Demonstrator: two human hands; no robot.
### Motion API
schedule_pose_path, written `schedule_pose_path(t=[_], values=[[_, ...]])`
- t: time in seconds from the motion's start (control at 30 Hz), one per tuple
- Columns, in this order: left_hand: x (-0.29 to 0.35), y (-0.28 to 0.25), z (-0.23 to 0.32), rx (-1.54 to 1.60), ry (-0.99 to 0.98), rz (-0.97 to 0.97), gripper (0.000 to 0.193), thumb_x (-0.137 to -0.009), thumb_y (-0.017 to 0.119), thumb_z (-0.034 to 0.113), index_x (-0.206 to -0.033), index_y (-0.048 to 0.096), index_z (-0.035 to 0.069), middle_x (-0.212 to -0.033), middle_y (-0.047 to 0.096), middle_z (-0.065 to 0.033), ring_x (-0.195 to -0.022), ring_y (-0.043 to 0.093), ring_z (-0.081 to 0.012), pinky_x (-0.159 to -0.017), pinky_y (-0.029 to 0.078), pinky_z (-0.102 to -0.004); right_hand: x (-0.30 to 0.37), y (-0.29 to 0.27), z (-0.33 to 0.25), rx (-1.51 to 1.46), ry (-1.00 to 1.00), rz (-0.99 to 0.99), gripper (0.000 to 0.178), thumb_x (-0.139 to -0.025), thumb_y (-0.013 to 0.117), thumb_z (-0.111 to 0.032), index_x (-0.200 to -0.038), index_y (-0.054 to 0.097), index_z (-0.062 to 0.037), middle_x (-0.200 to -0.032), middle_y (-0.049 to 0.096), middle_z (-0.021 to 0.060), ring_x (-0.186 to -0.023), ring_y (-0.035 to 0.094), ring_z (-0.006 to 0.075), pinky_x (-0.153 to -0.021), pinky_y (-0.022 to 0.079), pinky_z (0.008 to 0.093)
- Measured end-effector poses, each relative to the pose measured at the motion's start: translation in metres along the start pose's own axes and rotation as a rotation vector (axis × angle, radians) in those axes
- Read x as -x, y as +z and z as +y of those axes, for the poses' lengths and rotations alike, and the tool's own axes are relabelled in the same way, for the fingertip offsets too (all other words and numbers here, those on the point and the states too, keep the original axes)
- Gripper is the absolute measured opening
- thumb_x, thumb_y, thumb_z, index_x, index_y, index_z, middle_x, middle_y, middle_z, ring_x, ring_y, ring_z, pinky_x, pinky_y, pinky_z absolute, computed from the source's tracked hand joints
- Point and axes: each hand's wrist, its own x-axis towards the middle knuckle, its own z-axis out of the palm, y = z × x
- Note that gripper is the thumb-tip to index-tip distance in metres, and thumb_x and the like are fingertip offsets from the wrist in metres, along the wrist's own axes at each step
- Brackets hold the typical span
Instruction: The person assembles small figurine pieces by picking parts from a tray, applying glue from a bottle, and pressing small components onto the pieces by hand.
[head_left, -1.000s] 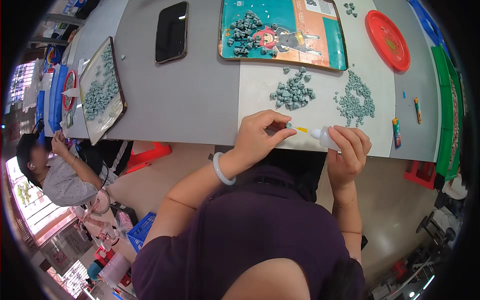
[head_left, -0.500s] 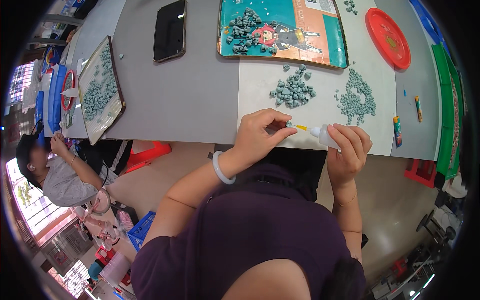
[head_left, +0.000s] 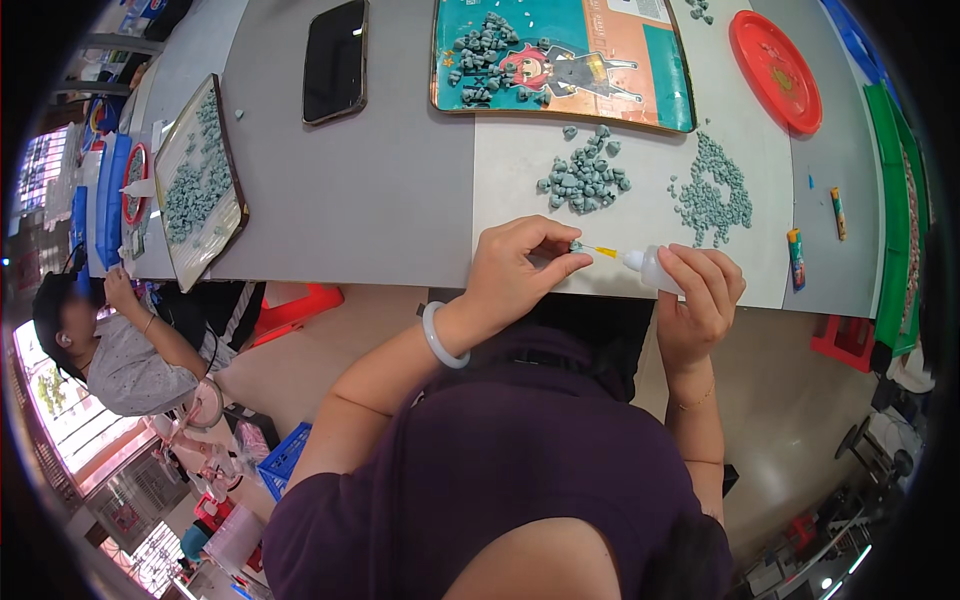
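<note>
My left hand (head_left: 520,262) pinches a small grey-green piece (head_left: 576,247) between thumb and fingertips, just over the table's near edge. In my right hand (head_left: 700,300) is a white squeeze bottle (head_left: 652,266) with a yellow-based needle tip (head_left: 606,252). The thin needle points left and its end is at or very near the piece; contact is too small to tell. Beyond my hands lies a pile of larger grey-green pieces (head_left: 583,182). To its right spreads a patch of much smaller grey-green bits (head_left: 714,190).
A patterned tray (head_left: 655,80) with joined pieces lies at the back. Around it are a phone (head_left: 336,62), a red plate (head_left: 770,75), two lighters (head_left: 796,258) (head_left: 838,214) and a green bin (head_left: 893,230). A co-worker (head_left: 140,340) sits left, near another tray (head_left: 205,190).
The right hand and bottle have shifted very slightly right, and more of the thin needle shows between its yellow base and the piece. The left hand keeps its pinch.
</note>
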Motion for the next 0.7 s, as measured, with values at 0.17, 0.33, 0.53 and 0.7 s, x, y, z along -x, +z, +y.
schedule_pose_path(t=[0.17, 0.33, 0.53, 0.7], values=[[-0.001, 0.001, 0.0, 0.026, -0.007, 0.005, 0.02, -0.069, 0.075, 0.009, -0.084, 0.065, 0.001, -0.077, 0.066, -0.009, -0.068, 0.063, -0.0149, -0.062, 0.049, -0.0234, 0.005, -0.008, 0.02, -0.148, 0.135, -0.011, 0.03, -0.064, 0.066, 0.008, -0.091, 0.063, -0.0059, -0.093, 0.061, 0.0051, -0.089, 0.054, 0.0196, -0.08, 0.043, 0.0307], [0.001, -0.001, 0.0, 0.016, -0.029, 0.011, 0.019, -0.07, 0.073, 0.007, -0.086, 0.064, 0.001, -0.076, 0.064, -0.0075, -0.068, 0.063, -0.0136, -0.063, 0.051, -0.0233, 0.021, -0.019, 0.059, -0.373, 0.616, 0.149, 0.026, -0.078, 0.062, 0.003, -0.101, 0.051, -0.0002, -0.104, 0.058, 0.0088, -0.095, 0.052, 0.0158, -0.084, 0.043, 0.0283], [0.0, 0.001, 0.001, -0.004, -0.031, -0.019, 0.019, -0.071, 0.072, 0.007, -0.086, 0.063, -0.001, -0.077, 0.063, -0.009, -0.068, 0.062, -0.015, -0.062, 0.05, -0.0236, 0.039, -0.016, 0.086, -0.407, 0.614, 0.35, 0.035, -0.078, 0.062, 0.001, -0.107, 0.042, -0.0023, -0.114, 0.05, 0.0158, -0.1, 0.05, 0.0205, -0.084, 0.043, 0.0308], [0.001, 0.002, -0.003, -0.021, -0.001, -0.009, 0.019, -0.07, 0.072, 0.004, -0.087, 0.064, 0.001, -0.074, 0.063, -0.0072, -0.067, 0.062, -0.0133, -0.063, 0.051, -0.0234, 0.025, -0.006, 0.05, -0.055, 0.09, 0.414, 0.025, -0.073, 0.064, 0.001, -0.095, 0.052, -0.0013, -0.092, 0.054, 0.0096, -0.08, 0.049, 0.0203, -0.072, 0.043, 0.0321]])
